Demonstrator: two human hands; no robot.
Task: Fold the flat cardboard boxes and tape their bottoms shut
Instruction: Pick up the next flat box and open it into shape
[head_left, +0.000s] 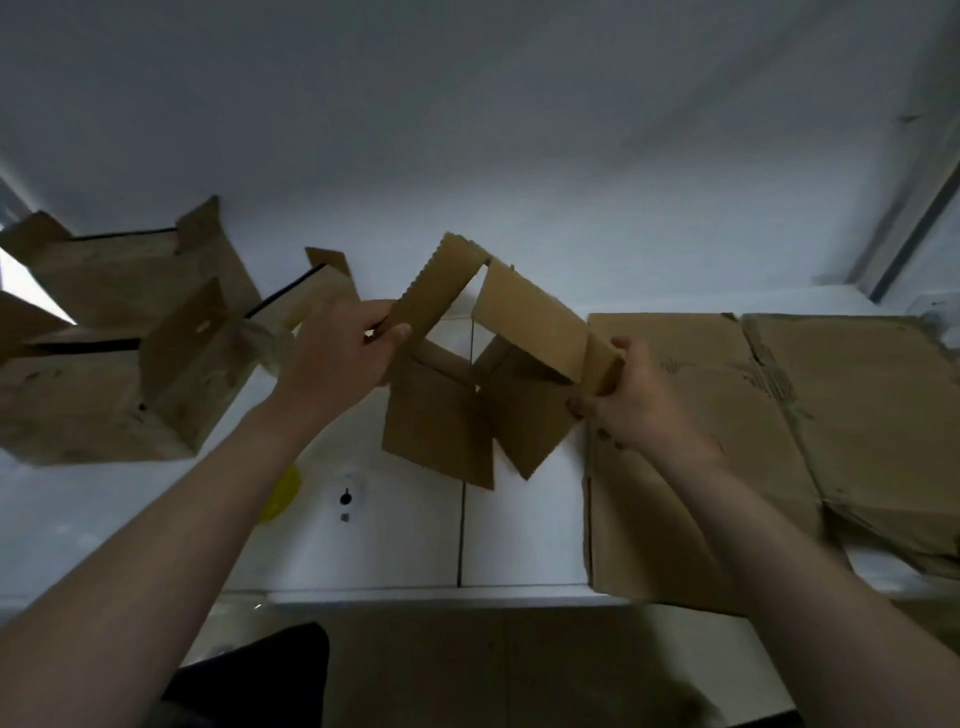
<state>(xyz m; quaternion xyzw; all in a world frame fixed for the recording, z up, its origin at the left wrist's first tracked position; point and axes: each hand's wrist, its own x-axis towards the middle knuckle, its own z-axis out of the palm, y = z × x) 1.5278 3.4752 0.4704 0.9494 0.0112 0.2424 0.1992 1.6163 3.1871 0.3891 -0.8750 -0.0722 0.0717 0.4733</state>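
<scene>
Left grip (337, 348) and right grip (628, 395) pinched the opened box (530, 312); bottom flaps (441, 431) loose, untaped. Flat boxes (727, 415) waited on worktop (519, 545).

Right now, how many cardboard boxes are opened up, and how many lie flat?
Opened box held in left hand and right hand: 1
Opened boxes at left: 3
Flat boxes at right: 2 visible, more maybe hidden
Total: 6 visible

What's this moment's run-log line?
cardboard box: lifted, flaps open | left hand: grips its left wall | right hand: grips its right wall | flat cardboard: right | folded boxes: left
</scene>
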